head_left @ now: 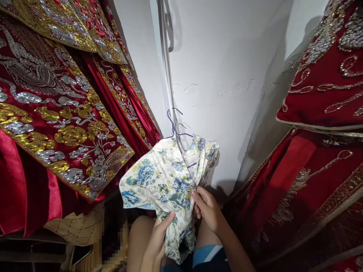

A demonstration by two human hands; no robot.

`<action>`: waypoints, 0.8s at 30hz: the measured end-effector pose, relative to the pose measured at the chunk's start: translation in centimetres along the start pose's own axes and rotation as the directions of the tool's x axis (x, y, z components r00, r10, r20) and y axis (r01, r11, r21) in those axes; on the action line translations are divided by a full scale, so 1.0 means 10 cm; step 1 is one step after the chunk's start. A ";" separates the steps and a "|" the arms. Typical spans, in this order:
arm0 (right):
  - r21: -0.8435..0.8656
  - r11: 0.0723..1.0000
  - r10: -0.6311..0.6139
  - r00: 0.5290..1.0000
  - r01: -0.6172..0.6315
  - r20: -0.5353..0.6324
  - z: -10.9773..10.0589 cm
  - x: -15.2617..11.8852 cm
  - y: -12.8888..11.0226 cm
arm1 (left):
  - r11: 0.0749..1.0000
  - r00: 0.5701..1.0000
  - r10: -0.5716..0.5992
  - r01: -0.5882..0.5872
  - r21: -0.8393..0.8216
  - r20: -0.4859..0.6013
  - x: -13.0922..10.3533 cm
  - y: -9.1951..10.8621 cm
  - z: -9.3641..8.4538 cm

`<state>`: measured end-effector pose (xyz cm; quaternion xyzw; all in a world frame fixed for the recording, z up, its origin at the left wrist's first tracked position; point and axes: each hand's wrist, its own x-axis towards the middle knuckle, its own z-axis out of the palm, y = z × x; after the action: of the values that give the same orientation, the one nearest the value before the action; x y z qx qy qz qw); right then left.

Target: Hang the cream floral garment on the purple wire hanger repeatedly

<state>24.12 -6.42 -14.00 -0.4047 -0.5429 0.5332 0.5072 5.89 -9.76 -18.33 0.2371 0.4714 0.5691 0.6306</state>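
A white garment (167, 177) with blue and yellow-green flowers hangs on a thin purple hanger (173, 130) in the middle. The hanger's hook is at a pale upright pole (167, 75). My left hand (159, 238) grips the garment's lower part, thumb on top and the other fingers hidden beneath the cloth. Higher up and to the right, my right hand (207, 206) pinches the garment's front edge between thumb and fingers. Below the hands, the lower end of the cloth is bunched over my lap.
Red garments (70, 132) with gold and silver sequins hang at the left, and more red embroidered clothing (326, 94) hangs at the right. A pale wall (215, 68) stands behind. A dark flat device (81, 254) lies at the lower left.
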 end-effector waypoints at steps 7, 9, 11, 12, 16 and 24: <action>0.025 1.000 -0.006 0.998 0.007 -0.057 0.01 -0.12 0.00 | 0.960 0.951 0.258 -0.233 0.152 -0.171 0.14 0.11 -0.09; 0.004 1.000 0.003 0.999 -0.003 -0.035 0.03 -0.15 -0.01 | 0.860 0.814 0.491 -0.397 0.321 -0.309 0.20 0.07 -0.10; -0.009 1.000 0.027 1.000 -0.027 0.002 0.09 -0.17 0.01 | 0.690 0.584 0.721 -0.558 0.461 -0.372 0.22 0.00 -0.05; -0.008 0.999 0.041 0.999 -0.041 0.020 0.13 -0.17 0.02 | 0.584 0.477 0.810 -0.618 0.526 -0.340 0.21 -0.05 -0.01; 0.013 0.999 0.036 0.997 -0.037 0.069 0.27 -0.15 0.07 | 0.325 0.486 0.866 -0.729 0.603 0.121 0.15 -0.23 0.23; -0.089 0.995 0.040 0.998 -0.036 0.038 0.14 0.12 -0.31 | 0.401 0.624 0.690 -0.752 0.523 0.367 0.24 -0.34 0.51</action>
<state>22.87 -5.84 -10.68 -0.4262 -0.5681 0.5263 0.4676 11.79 -7.13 -19.65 0.6398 0.4545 0.5780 0.2235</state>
